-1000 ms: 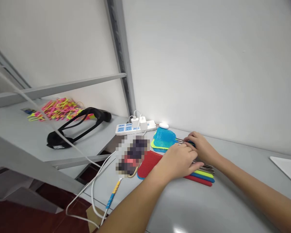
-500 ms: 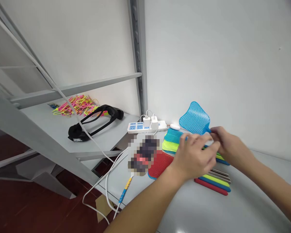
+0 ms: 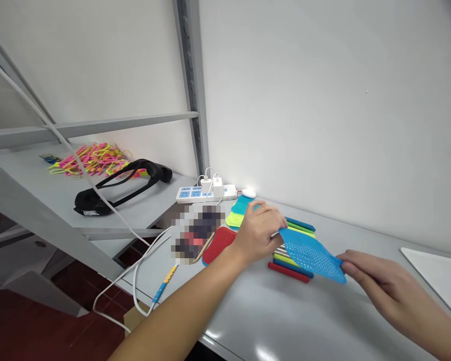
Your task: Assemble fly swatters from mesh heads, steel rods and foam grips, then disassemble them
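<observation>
A blue mesh fly swatter head (image 3: 312,253) is stretched between my two hands above the table. My left hand (image 3: 261,230) is closed on its far edge, fingers pinching the left corner. The narrow neck is pinched between the thumb and fingers of my right hand (image 3: 385,283); no handle shows beyond it. Below lie more fly swatters: a red mesh head (image 3: 221,242), a yellow-green head (image 3: 233,219) and a teal head (image 3: 242,204), partly hidden by my left hand. Several coloured handles, among them a red handle (image 3: 288,272), stick out to the right.
Left of the swatters lies a blurred-out phone-like item (image 3: 197,235) with a cable. Behind are a white power strip (image 3: 190,194) and a white oval object (image 3: 248,193). A black headset (image 3: 90,201) and pink-yellow strips (image 3: 97,158) rest on the shelf. A white panel (image 3: 436,276) lies right.
The blue swatter head has come down and right, from raised against the wall to nearly flat. My left hand has taken hold of its edge. The view has turned right.
</observation>
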`<state>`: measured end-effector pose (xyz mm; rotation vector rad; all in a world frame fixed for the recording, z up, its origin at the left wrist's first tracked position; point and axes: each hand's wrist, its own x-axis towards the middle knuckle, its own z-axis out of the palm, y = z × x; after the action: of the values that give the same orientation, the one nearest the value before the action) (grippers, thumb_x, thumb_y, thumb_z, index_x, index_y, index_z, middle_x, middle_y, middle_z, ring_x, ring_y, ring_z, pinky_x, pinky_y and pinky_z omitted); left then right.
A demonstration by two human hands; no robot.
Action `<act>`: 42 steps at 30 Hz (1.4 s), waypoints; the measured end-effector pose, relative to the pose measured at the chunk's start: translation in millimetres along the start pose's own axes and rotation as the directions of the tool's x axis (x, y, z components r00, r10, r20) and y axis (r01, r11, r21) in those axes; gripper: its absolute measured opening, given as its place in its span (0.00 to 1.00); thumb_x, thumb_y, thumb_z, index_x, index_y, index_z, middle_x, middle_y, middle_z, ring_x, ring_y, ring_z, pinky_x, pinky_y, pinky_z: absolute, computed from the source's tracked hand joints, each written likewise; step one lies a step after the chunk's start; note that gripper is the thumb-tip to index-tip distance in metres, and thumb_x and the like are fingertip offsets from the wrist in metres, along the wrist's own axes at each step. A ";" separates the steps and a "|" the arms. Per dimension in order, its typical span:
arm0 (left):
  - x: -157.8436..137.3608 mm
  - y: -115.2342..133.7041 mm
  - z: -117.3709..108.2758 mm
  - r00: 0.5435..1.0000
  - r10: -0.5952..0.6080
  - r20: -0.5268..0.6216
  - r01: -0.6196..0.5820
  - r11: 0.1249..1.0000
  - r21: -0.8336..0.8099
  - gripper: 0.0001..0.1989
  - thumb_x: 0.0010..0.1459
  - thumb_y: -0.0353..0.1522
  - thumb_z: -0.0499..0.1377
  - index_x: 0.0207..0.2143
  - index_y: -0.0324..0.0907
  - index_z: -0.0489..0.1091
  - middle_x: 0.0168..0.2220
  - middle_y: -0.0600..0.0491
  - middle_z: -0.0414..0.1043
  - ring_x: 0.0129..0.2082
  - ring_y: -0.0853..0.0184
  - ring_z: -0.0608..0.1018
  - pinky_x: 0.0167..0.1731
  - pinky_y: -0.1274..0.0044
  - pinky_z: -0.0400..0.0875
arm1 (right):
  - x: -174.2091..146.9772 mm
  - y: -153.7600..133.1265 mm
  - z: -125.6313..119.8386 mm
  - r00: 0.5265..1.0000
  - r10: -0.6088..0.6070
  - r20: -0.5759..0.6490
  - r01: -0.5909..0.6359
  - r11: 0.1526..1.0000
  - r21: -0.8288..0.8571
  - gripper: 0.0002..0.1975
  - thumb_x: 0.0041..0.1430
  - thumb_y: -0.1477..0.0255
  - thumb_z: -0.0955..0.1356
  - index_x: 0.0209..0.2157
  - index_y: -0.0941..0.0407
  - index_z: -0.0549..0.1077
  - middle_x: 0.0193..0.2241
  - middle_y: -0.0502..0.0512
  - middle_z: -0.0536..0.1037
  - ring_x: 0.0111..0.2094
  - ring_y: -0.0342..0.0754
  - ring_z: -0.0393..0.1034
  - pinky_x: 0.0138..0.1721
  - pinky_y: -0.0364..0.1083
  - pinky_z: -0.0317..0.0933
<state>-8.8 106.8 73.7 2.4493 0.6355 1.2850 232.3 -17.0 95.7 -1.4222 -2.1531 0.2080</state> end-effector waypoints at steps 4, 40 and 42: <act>-3.2 17.4 10.9 0.954 -0.287 0.087 0.298 0.878 -0.374 0.21 0.55 0.44 0.59 0.16 0.44 0.60 0.20 0.54 0.66 0.27 0.64 0.71 0.40 0.69 0.66 | -8.1 22.2 -4.2 0.974 -0.129 -0.184 0.080 0.964 -0.254 0.07 0.65 0.67 0.63 0.38 0.50 0.72 0.22 0.49 0.69 0.20 0.45 0.62 0.21 0.44 0.56; 6.3 22.7 17.3 0.752 -0.585 0.303 0.513 0.232 -0.826 0.20 0.56 0.40 0.61 0.15 0.41 0.66 0.13 0.57 0.62 0.16 0.73 0.64 0.19 0.79 0.59 | 3.1 -6.1 35.7 0.920 0.112 -0.376 -0.092 0.993 0.071 0.13 0.67 0.75 0.60 0.50 0.53 0.68 0.32 0.53 0.69 0.27 0.44 0.63 0.25 0.44 0.57; 5.2 22.7 17.1 0.756 -0.568 0.327 0.528 0.233 -0.816 0.20 0.57 0.39 0.60 0.15 0.40 0.66 0.13 0.56 0.63 0.16 0.72 0.65 0.20 0.79 0.60 | 3.5 -7.1 36.3 0.920 0.140 -0.366 -0.124 0.990 0.068 0.10 0.67 0.74 0.60 0.46 0.53 0.70 0.30 0.52 0.68 0.26 0.44 0.62 0.25 0.44 0.57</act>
<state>13.4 89.0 78.2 1.1254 0.5456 0.9512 206.8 -11.0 69.4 -1.4513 -1.7387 0.0295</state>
